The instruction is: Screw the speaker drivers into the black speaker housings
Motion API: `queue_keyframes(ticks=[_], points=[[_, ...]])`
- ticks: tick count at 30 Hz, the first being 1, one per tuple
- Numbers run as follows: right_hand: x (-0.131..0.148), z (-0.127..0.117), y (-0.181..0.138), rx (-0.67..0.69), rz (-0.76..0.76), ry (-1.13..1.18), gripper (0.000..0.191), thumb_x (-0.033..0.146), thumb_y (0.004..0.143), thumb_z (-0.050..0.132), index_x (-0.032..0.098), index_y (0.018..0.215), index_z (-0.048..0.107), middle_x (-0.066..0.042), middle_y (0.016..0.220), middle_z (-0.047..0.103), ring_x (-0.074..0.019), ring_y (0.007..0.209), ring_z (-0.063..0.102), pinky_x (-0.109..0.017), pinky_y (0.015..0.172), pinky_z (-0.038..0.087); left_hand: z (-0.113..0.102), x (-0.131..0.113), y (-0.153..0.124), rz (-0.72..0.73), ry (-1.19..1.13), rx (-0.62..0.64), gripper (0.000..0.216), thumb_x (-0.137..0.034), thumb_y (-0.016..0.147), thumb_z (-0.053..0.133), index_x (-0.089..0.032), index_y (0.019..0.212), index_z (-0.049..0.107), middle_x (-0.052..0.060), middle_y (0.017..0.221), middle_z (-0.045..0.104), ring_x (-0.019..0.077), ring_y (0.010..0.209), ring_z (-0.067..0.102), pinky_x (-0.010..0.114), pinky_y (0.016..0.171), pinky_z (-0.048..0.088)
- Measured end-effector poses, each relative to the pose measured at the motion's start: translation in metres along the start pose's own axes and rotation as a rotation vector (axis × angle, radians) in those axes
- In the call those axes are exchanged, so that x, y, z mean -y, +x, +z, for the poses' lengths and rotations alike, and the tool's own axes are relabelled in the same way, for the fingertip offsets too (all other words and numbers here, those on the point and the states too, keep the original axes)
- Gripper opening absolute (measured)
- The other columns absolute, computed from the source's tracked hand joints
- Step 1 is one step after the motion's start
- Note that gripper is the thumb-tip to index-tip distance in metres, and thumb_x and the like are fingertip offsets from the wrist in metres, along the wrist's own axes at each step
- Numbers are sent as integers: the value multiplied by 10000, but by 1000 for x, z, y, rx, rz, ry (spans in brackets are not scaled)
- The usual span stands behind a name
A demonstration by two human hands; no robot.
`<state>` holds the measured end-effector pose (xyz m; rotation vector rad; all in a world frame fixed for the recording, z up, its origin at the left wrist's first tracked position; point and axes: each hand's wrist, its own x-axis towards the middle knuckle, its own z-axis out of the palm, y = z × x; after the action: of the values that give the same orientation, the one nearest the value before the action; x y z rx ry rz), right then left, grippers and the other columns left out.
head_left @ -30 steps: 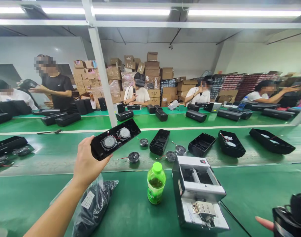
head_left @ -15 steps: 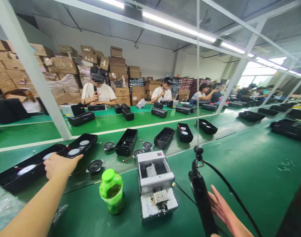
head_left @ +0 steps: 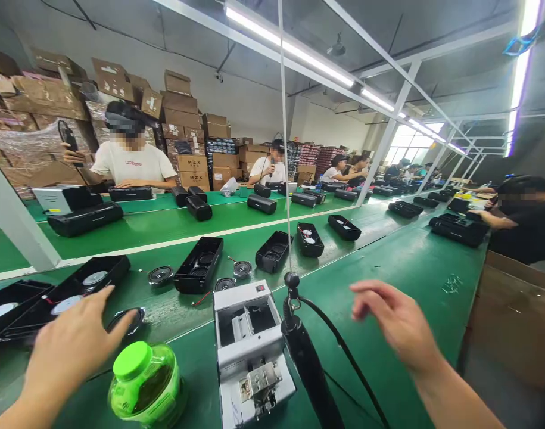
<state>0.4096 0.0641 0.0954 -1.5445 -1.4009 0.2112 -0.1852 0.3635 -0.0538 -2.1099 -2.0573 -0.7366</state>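
Observation:
My left hand (head_left: 75,336) is open, fingers spread, above the bench. Nearest to it are a black speaker housing (head_left: 114,265) with pale round drivers in it and a loose round speaker (head_left: 131,322), partly hidden by my thumb. A bottle with a green cap (head_left: 142,381) stands just right of that wrist. My right hand (head_left: 397,325) hovers over the green bench, fingers loosely bent, with nothing visible in it. Left of it, a black electric screwdriver (head_left: 310,369) hangs on a cord. Beside that sits a grey-white screw feeder (head_left: 252,357).
Several open black housings (head_left: 199,265) and loose speakers (head_left: 160,275) lie along the green bench (head_left: 366,271). Across from me a person in a white shirt (head_left: 131,164) holds a tool. A white post (head_left: 17,214) rises at left. Another person (head_left: 526,223) works at right.
The view has turned right. My left hand has come away from the black housing. My right hand has moved out from behind the screwdriver to its right, clear of it.

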Motion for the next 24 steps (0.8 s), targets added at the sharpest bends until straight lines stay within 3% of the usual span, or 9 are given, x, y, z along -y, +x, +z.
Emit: queue_keyframes(ticks=[2,6,9,11,14,18,21,24], points=[[-4,38,54,113,-19,-79,769,899,1248,554,218,1227,909,-106,892,913,-288,793,917,-452,776,825,12,-10,-15,54,-1,55,889,-770,1115,550,-185,1770,686,254,1748,788,520,1601,744,731,1348,596],[-5,124,137,443,-93,-339,380,535,1244,874,206,1436,874,-107,1372,929,-272,1189,918,-505,1092,815,30,-19,-37,43,16,86,625,-580,1215,614,-190,1685,748,223,1668,816,425,1470,801,637,1268,650],[-2,171,183,586,-124,-576,455,465,1205,934,225,1579,838,-149,1667,835,-353,1468,849,-617,1255,765,34,-18,-42,41,51,76,590,-555,1243,723,-214,1724,716,181,1677,787,376,1492,784,625,1296,655],[-2,190,204,621,-90,-720,499,469,1208,927,225,1628,815,-161,1721,805,-376,1518,829,-643,1278,754,33,-17,-43,56,71,83,611,-549,1233,789,-225,1743,700,163,1646,791,361,1465,795,619,1276,683],[-11,206,223,651,8,-865,505,477,1211,923,216,1628,811,-160,1683,820,-364,1467,849,-623,1241,771,33,-18,-43,82,91,102,632,-555,1220,835,-232,1746,697,155,1629,794,354,1437,809,623,1246,715],[-31,210,230,633,121,-881,485,477,1213,922,218,1610,817,-150,1653,834,-352,1433,860,-609,1214,783,33,-18,-45,93,103,113,646,-570,1208,856,-248,1748,705,158,1696,771,367,1484,796,653,1283,704],[-39,197,233,528,165,-779,491,476,1210,927,208,1606,819,-158,1650,834,-353,1433,860,-603,1215,782,31,-18,-47,74,111,97,637,-568,1202,865,-244,1731,716,159,1700,768,371,1493,790,669,1299,694],[-36,167,237,335,191,-583,475,474,1213,923,200,1588,825,-163,1631,840,-343,1410,866,-581,1201,786,27,-19,-48,52,103,67,622,-563,1194,875,-240,1705,730,158,1698,768,374,1503,784,671,1303,691]])
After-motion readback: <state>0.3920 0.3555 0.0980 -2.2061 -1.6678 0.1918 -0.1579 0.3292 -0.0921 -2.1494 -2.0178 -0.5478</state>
